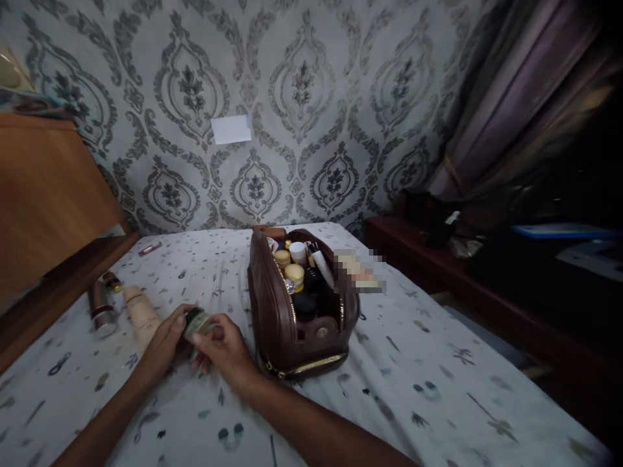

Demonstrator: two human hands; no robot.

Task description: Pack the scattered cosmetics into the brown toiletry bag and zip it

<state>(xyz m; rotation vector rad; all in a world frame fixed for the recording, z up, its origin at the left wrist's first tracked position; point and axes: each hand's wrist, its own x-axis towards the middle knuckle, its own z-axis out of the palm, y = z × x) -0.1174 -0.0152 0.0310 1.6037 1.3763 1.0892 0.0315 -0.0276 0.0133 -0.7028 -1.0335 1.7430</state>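
Between my two hands is a small greenish jar (196, 323) with a dark top, slightly blurred. My left hand (167, 335) is closed around its left side. The fingers of my right hand (222, 345) pinch it from the right. Just right of them stands a brown leather toiletry bag (272, 318), unzipped at the top. Inside it are a yellow-lidded jar (294, 275), a white-lidded jar (298, 253), a white tube (322, 268) and several other cosmetics. A beige tube (140, 311) lies on the sheet beyond my left hand.
A metallic cylinder (100, 308) and a small dark bottle (113, 281) lie at the left of the patterned sheet (204, 415). Farther back is a small pinkish item (149, 248). A blurred-out card (359, 270) is right of the bag. A wooden headboard (53, 201) borders the left.
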